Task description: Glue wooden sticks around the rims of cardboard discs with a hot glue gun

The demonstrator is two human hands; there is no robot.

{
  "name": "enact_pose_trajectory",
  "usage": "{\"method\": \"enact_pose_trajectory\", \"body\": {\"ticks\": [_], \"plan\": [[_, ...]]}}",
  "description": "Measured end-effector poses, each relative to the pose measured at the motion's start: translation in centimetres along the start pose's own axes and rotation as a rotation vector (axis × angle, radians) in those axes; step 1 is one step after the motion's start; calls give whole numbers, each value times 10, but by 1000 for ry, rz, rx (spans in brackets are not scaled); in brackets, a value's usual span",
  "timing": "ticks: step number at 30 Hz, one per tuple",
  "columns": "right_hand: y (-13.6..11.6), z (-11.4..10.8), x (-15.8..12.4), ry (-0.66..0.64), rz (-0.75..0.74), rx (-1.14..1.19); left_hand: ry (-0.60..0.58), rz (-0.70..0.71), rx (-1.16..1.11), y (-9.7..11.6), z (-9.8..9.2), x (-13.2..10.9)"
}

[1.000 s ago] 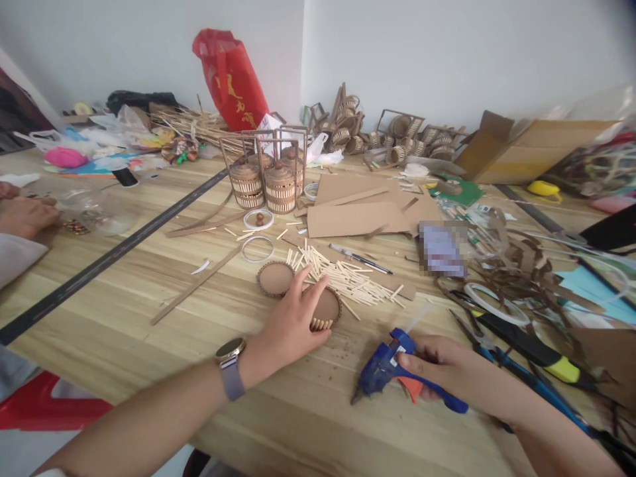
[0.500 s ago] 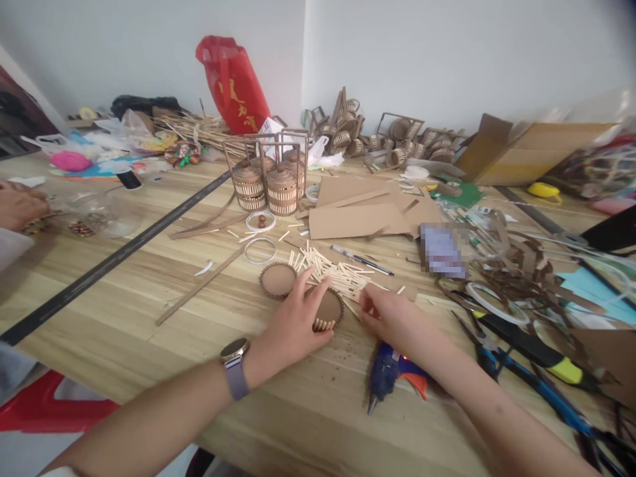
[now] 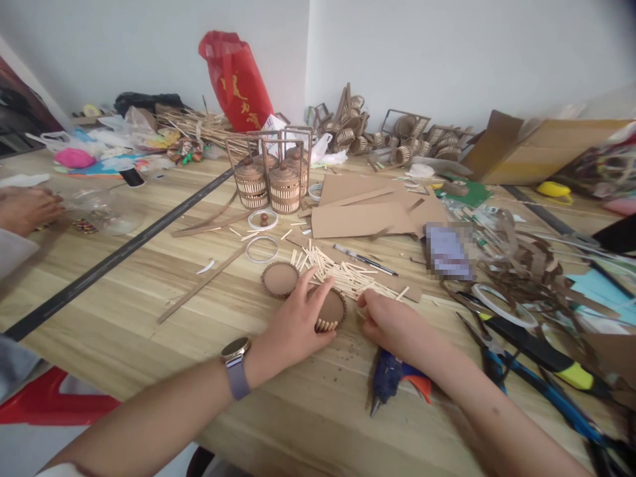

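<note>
My left hand (image 3: pixel 293 324) lies flat with spread fingers on a round cardboard disc (image 3: pixel 332 310) that has a few short sticks standing along its near rim. A second disc (image 3: pixel 279 278) lies just to its left. My right hand (image 3: pixel 390 324) is curled at the near edge of a pile of thin wooden sticks (image 3: pixel 342 275), fingertips pinched on something I cannot make out. A blue glue gun (image 3: pixel 387 377) lies on the table under my right forearm.
Small woven cardboard lanterns (image 3: pixel 271 182) stand behind the pile, with cardboard sheets (image 3: pixel 362 209) to the right. A long black ruler (image 3: pixel 124 245) crosses the left side. Scissors, pliers and paper scraps (image 3: pixel 521 331) crowd the right. Another person's hand (image 3: pixel 24 209) rests at far left.
My right hand set the glue gun down on the table and moved up to the stick pile, then drew slightly nearer. My left hand stayed on the disc.
</note>
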State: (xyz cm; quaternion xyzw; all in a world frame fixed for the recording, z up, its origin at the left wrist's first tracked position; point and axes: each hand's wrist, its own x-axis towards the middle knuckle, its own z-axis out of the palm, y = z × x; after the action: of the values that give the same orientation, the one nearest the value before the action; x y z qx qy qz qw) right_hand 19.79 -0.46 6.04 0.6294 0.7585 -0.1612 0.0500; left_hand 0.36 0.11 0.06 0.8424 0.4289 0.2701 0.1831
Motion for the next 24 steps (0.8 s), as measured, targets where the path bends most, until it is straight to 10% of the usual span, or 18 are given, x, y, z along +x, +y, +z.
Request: {"method": "enact_pose_trajectory", "body": {"ticks": [24], "plan": [[-6, 16, 3, 79, -296, 375, 12, 31, -9, -2, 0, 0]]}}
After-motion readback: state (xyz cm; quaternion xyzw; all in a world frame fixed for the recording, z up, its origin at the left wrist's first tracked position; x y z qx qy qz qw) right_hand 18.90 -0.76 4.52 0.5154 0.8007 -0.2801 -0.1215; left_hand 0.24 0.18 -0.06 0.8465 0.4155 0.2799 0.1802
